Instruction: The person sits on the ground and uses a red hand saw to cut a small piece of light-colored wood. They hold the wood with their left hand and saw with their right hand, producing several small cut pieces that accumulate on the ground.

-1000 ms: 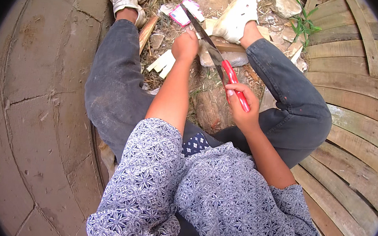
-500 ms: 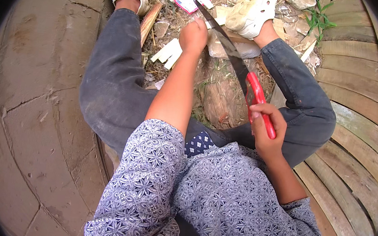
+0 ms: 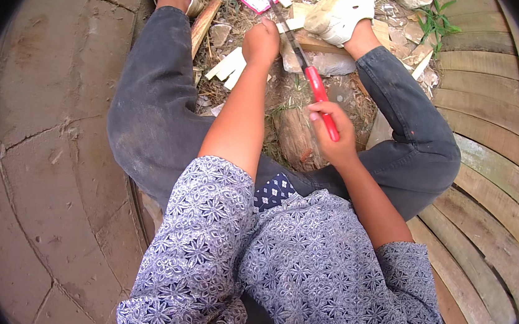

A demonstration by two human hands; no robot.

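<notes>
**A:** Where's the saw, and how's it being held?

**B:** The handsaw [image 3: 297, 51] is gripped by its red handle [image 3: 318, 86] in the right hand [image 3: 336, 135], wrapped round the rear end. The blade [image 3: 286, 32] is angled up and leftward above the littered ground, past the left hand [image 3: 261, 42] and the pale shoe [image 3: 339, 13].

**A:** And the left one?

**B:** Curled into a fist just beside the blade. Whether anything is clutched in it can't be told, the fingers being hidden from above. Some pale wood strips [image 3: 228, 66] are scattered nearby.

**A:** Any guess on how it handles?

**B:** Pretty light, probably. The blade looks thin, so it's likely springy and could be kinked if twisted. The handle looks smooth and hard, maybe slippery when sweaty, so it's best held there with a full palm; bare fingers are best kept off the blade.
</notes>
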